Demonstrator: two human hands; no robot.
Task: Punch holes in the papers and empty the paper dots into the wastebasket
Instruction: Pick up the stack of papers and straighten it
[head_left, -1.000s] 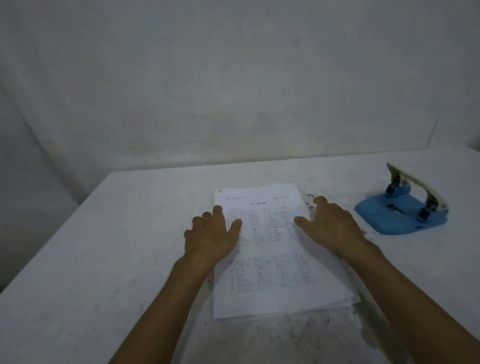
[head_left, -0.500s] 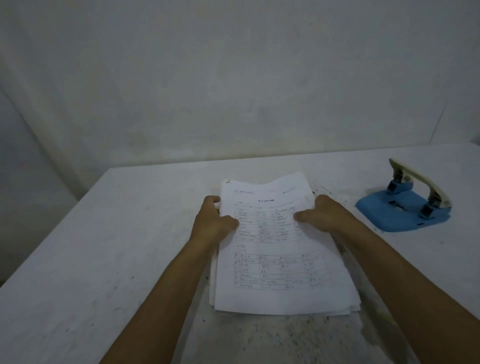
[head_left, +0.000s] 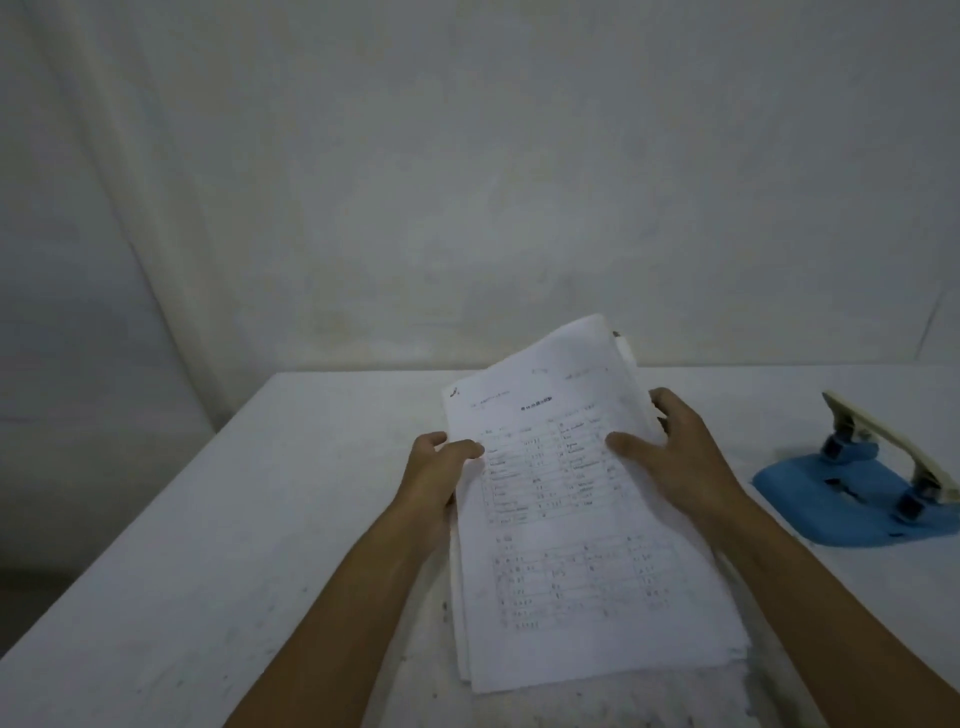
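my left hand (head_left: 434, 480) and right hand (head_left: 678, 457) grip the papers (head_left: 587, 545) by their sides, far end lifted off the table (head_left: 234, 519); punch (head_left: 857, 499) at right.

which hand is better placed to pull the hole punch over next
Right, probably. The hole punch sits on the table beyond the right hand, on that same side. The left hand grips the papers at the far edge and would have to cross over them.

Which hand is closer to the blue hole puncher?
The right hand, gripping the right edge of the paper stack. The hole punch sits on its side of the table; the left hand is across the papers.
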